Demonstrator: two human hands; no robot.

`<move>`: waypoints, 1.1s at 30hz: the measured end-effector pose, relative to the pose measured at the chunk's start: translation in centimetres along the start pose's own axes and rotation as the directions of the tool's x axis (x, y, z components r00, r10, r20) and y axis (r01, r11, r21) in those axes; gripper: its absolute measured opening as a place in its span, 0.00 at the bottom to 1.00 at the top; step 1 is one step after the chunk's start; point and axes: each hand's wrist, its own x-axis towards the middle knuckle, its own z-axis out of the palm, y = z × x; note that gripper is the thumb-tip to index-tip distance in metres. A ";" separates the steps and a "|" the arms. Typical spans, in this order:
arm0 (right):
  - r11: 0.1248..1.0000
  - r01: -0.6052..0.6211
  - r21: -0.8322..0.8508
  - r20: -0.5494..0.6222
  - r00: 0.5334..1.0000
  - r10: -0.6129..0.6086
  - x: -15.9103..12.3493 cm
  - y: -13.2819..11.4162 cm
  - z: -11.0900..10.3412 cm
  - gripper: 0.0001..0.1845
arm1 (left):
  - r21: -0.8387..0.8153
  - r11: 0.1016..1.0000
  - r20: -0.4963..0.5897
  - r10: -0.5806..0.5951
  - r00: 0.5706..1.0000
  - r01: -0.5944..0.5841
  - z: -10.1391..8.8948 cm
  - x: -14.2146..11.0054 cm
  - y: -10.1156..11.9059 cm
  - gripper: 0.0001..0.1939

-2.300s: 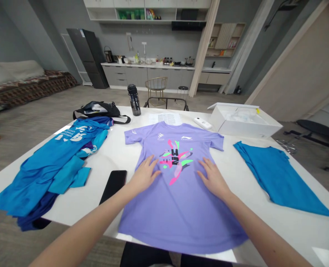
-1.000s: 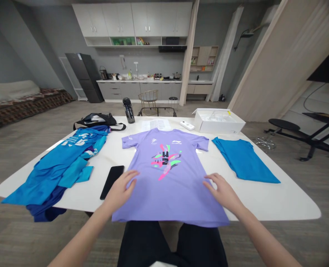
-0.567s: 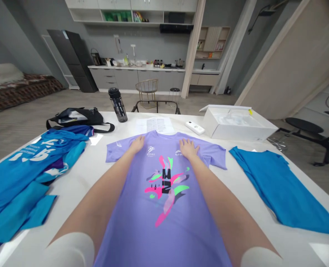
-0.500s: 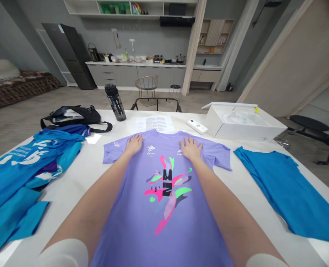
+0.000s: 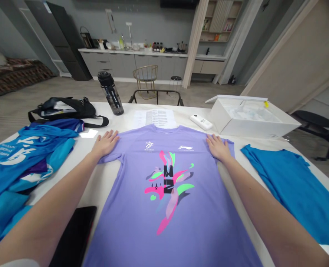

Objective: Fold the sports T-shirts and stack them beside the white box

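Note:
A purple T-shirt (image 5: 164, 222) with a pink, green and black print lies flat, front up, on the white table (image 5: 128, 115). My left hand (image 5: 105, 142) rests flat and open on the shirt's left sleeve. On the right sleeve my right hand (image 5: 217, 146) lies flat with its fingers stretched out. Neither hand holds anything.
A pile of blue shirts (image 5: 16, 163) lies at the left, a flat blue shirt (image 5: 289, 189) at the right. A black phone (image 5: 75, 233) sits near my left forearm. Behind the purple shirt are a black bag (image 5: 66, 109), dark bottle (image 5: 110, 92), printed paper (image 5: 155, 118), white remote (image 5: 201, 121) and open white box (image 5: 250, 118).
My hands went from the shirt's lower part up to its chest, then slid outward onto the two sleeves. The view has moved closer to the table.

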 end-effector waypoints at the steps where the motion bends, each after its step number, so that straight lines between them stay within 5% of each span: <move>1: 1.000 -0.006 -0.014 -0.013 1.000 0.006 -0.2 1.0 0.0 0.35 | 0.002 1.000 -0.002 -0.018 1.000 0.018 -0.2 -0.3 -0.5 0.35; 6: 0.998 -0.006 0.064 -0.204 0.979 0.019 -0.6 3.1 -1.0 0.33 | -0.001 0.992 -0.155 -0.126 0.980 0.127 -1.3 -1.6 -1.7 0.36; 9: 0.994 -0.099 0.050 -0.320 0.941 0.110 -1.3 4.0 -2.1 0.32 | 0.037 0.997 -0.290 -0.053 0.956 0.067 -2.1 -3.2 -0.7 0.34; 12: 0.985 -0.171 0.026 -0.227 0.959 0.172 -2.4 5.2 -2.7 0.33 | 0.087 0.990 -0.382 0.139 0.914 -0.115 -2.7 -5.1 3.2 0.32; 14: 0.989 -0.150 0.011 -0.225 0.963 0.149 -2.8 4.9 -2.8 0.32 | 0.093 0.961 -0.337 0.278 0.899 -0.262 -2.9 -5.8 7.3 0.31; 16: 0.999 -0.040 -0.002 -0.277 0.960 0.037 -2.8 3.0 -2.8 0.30 | 0.048 0.923 -0.208 0.382 0.900 -0.381 -2.7 -5.6 11.6 0.28; 19: 0.978 0.204 0.046 -0.266 0.946 -0.185 -2.0 -3.0 -2.3 0.29 | -0.026 0.935 -0.051 0.352 0.935 -0.354 -1.9 -3.7 16.4 0.26; 22: 0.935 0.339 0.107 -0.075 0.940 -0.332 -1.1 -10.0 -0.9 0.34 | -0.014 0.939 0.014 0.343 0.939 -0.343 -0.5 -1.3 18.3 0.26; 24: 0.958 0.272 0.095 0.071 0.958 -0.279 -0.4 -13.1 0.2 0.36 | -0.005 0.944 0.019 0.331 0.943 -0.331 0.4 0.0 18.5 0.29; 27: 0.974 0.221 0.043 0.107 0.969 -0.224 0.9 -14.8 1.4 0.38 | -0.020 0.951 0.004 0.308 0.951 -0.308 1.1 1.5 18.2 0.32; 33: 0.959 0.260 0.117 0.052 0.962 -0.267 2.8 -13.4 1.4 0.39 | -0.049 0.953 -0.082 0.296 0.952 -0.300 0.7 1.6 19.0 0.36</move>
